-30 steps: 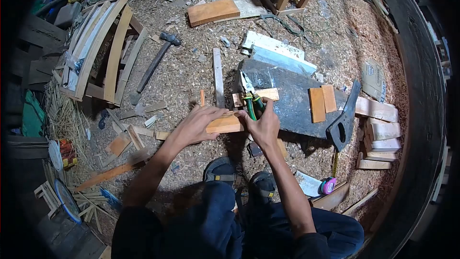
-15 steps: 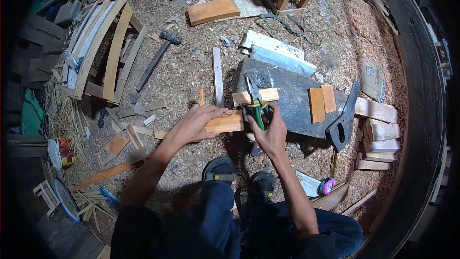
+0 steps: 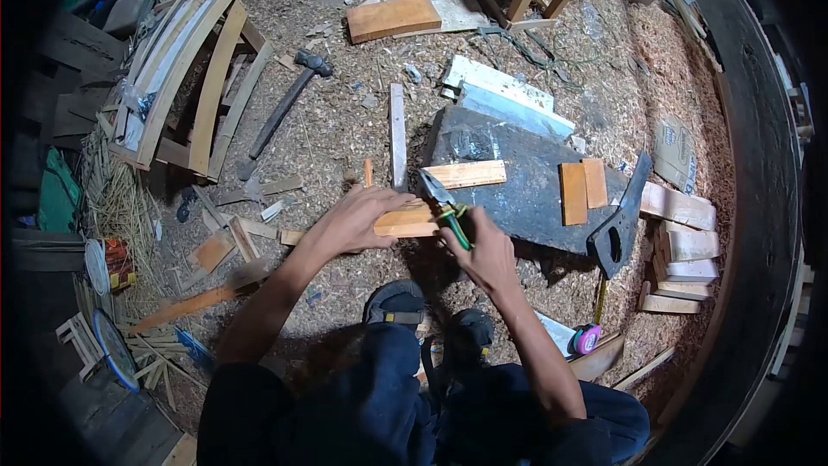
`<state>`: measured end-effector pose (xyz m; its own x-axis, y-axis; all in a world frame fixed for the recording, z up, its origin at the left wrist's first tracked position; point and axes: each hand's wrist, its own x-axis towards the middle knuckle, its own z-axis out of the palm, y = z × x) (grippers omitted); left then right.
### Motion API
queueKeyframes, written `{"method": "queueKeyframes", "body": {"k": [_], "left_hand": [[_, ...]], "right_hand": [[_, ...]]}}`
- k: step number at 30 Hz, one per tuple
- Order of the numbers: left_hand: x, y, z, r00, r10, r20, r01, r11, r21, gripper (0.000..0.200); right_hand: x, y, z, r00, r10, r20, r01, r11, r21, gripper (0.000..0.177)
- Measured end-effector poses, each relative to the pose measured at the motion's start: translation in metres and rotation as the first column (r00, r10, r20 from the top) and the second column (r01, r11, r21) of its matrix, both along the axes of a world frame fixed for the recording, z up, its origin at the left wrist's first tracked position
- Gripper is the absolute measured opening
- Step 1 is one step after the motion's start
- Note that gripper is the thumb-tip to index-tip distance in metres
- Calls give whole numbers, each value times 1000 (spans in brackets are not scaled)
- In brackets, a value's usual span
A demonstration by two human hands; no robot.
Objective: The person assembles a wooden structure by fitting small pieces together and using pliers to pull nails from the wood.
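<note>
My left hand [image 3: 358, 217] is closed on the left part of an orange-brown wood piece [image 3: 407, 223]. In my right hand [image 3: 479, 248] are pliers [image 3: 447, 207] with green and black handles, their metal jaws pointing up and left over the right end of that piece. A short pale wood strip [image 3: 470, 174] lies just beyond, across the left edge of a dark block [image 3: 530, 185]. Two small orange-brown pieces [image 3: 573, 193] rest side by side on the block, with a handsaw [image 3: 611, 237] at its right end.
A hammer [image 3: 290, 112] lies on the shavings at the upper left, beside a curved wooden frame [image 3: 216, 91]. A narrow strip [image 3: 398, 134] lies beyond my left hand. Stacked blocks [image 3: 690, 246] stand at the right, and a pink tape measure [image 3: 586, 339] sits near my right knee.
The pliers in my right hand have tilted left, and their jaws have moved down and left toward the wood piece. My left hand keeps its hold. The view has shifted slightly.
</note>
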<state>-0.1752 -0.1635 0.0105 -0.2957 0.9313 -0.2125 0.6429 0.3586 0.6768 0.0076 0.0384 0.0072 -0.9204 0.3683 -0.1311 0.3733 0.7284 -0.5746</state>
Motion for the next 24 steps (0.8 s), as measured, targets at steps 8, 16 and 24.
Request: {"method": "queueKeyframes", "body": {"k": [8,16,24], "left_hand": [[-3,-3,-9,1000,10,-7,-10,1000,5,77],[0,0,-1,999,19,-50,-16,998,64,74],[2,2,-4,994,92,53,-92,996,-14,76]], "right_hand": [[8,-5,-8,935,12,-354,-3,1000,25,54],[-4,4,30,983,26,-179,10,981,194,54],[8,-19,33,998,61,-22,-50,935,352,53]]}}
